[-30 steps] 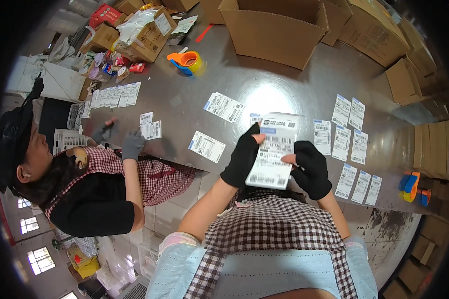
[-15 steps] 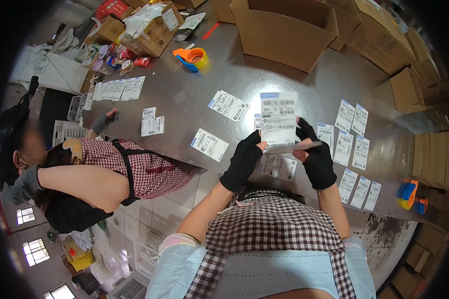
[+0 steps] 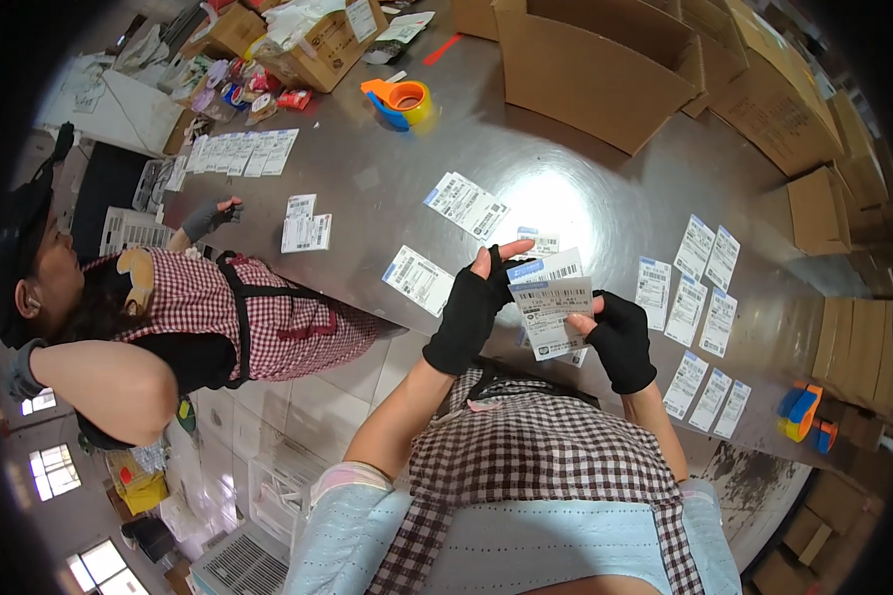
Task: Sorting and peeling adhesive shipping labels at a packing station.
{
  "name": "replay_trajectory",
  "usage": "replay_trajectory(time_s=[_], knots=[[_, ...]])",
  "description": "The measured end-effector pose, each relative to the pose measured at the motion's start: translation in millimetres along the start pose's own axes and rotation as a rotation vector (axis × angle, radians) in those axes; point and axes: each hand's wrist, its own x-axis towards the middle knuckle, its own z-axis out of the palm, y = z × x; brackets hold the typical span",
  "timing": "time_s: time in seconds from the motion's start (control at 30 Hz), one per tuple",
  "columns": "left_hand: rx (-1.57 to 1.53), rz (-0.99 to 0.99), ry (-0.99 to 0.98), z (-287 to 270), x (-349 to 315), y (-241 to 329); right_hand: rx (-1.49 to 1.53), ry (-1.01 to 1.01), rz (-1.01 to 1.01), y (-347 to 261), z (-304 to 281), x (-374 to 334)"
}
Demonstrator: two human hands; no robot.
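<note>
Both my hands wear black fingerless gloves. My right hand pinches a small stack of white shipping labels, its thumb on top and its other fingers behind. A second label with a blue strip fans out behind the front one. My left hand is beside the stack's left edge, fingers stretched and apart; whether they touch the labels' back is hidden. On the metal table under and beyond the stack lies another label, partly covered. Left of my hands are a single label and an overlapping pile of labels.
Several labels lie in rows at the right, near a tape dispenser. Another tape dispenser sits farther back. Open cardboard boxes line the far side. A co-worker in a checked apron is at the left, one gloved hand over the table.
My left hand has let go of the labels' left side and spread its fingers. The stack has come lower and fanned out in my right hand. The view has shifted slightly.
</note>
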Motion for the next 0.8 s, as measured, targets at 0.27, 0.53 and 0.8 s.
replay_trajectory(time_s=[0.27,0.53,0.8], knots=[[0.012,-0.036,0.659,-45.3,-22.3,-63.9,-0.316,-0.022,-0.094,36.9,14.5,121.1],[0.701,-0.104,0.421,-55.2,-37.3,-91.9,-0.776,-0.101,-0.132,62.3,87.1,250.1],[1.604,0.344,-0.199,-64.9,29.3,-102.0,-0.803,0.194,-0.510,58.5,60.0,205.1]])
